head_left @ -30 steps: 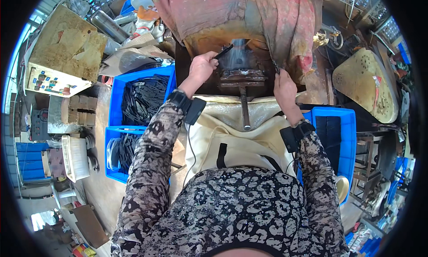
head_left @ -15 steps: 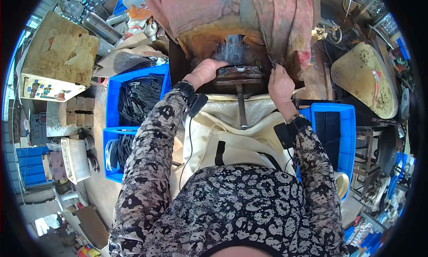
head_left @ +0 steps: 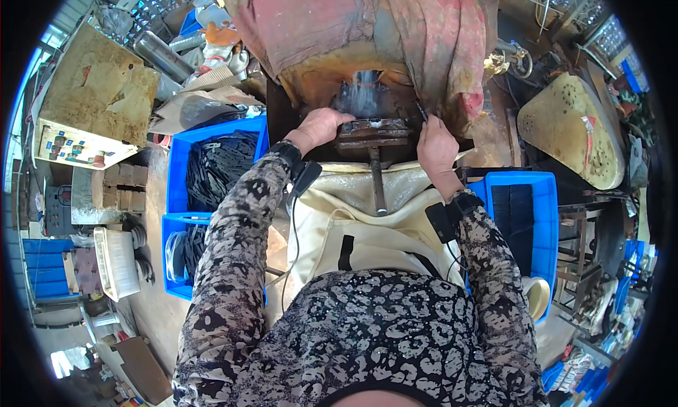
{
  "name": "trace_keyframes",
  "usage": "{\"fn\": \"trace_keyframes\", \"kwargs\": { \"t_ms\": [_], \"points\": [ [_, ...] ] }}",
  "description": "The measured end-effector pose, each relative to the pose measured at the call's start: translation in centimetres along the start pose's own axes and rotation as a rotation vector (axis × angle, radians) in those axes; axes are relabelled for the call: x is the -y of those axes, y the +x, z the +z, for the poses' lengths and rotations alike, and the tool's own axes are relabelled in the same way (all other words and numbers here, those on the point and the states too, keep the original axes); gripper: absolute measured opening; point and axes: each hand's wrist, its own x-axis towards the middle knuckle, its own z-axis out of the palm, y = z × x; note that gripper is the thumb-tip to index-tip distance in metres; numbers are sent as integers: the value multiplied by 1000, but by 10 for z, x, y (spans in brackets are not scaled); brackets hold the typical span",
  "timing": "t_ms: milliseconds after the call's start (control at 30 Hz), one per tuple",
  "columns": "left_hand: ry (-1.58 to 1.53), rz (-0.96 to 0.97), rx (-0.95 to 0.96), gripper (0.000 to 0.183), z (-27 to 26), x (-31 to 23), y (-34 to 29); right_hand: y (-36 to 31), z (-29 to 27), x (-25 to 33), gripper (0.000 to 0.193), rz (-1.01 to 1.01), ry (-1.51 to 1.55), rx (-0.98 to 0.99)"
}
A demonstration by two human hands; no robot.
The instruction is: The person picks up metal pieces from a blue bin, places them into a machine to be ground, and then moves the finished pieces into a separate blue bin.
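A rusty metal work rest (head_left: 373, 133) on a round bar (head_left: 378, 181) stands in front of me, below a whitish spray of water (head_left: 363, 95). My left hand (head_left: 319, 129) is at the left end of the rest, its fingers closed and their tips against that end. What they hold, if anything, is hidden. To the right of the rest my right hand (head_left: 436, 150) pinches a thin dark strip (head_left: 421, 110), which points up and away from me. A stained red and brown cloth (head_left: 438, 47) hangs over the machine around the spray.
At left stand two blue bins, the farther bin (head_left: 176, 156) filled with dark flat strips (head_left: 219, 163). Another blue bin (head_left: 547, 223) at right holds dark pieces in rows. A cream apron (head_left: 318, 223) covers my lap. A control box (head_left: 88, 103) stands far left.
The view has shifted slightly. My right hand has come a little lower and nearer to me with the thin strip. My left hand stays at the rest's left end.
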Motion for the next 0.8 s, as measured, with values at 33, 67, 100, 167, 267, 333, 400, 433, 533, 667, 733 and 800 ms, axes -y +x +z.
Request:
{"fn": "trace_keyframes", "kwargs": {
  "t_ms": [33,67,100,167,267,333,400,433,533,667,733,800],
  "points": [
    [15,2,-1,49,-5,-3,-2,1,0,-1,17,-17,7,-22],
    [33,6,1,47,-10,-5,-5,1,0,-1,17,-7,-4,-23],
    [54,9,-16,45,-16,-9,-9,2,0,-2,17,-3,-5,-21],
    [38,1,-46,45,-26,-23,-21,0,0,-1,17,-7,10,-13],
    [4,-30,-171,45,-42,-54,-45,-1,0,-1,19,16,22,1],
    [40,214,-462,47,-47,-85,-60,-1,0,0,20,21,35,4],
    [65,393,-323,46,-39,-123,-82,0,1,0,20,30,13,11],
    [102,412,-321,46,-33,-138,-86,0,0,0,21,15,12,-4],
    [-49,621,-252,39,-23,-153,-90,0,1,1,21,31,2,33],
    [70,671,-226,35,-30,-140,-77,2,1,0,21,53,-16,51],
    [-32,526,-507,21,-43,-132,-66,1,2,1,21,64,-17,67],
    [-51,389,-682,20,-64,-119,-40,0,3,1,20,66,-20,67]
  ]
}}
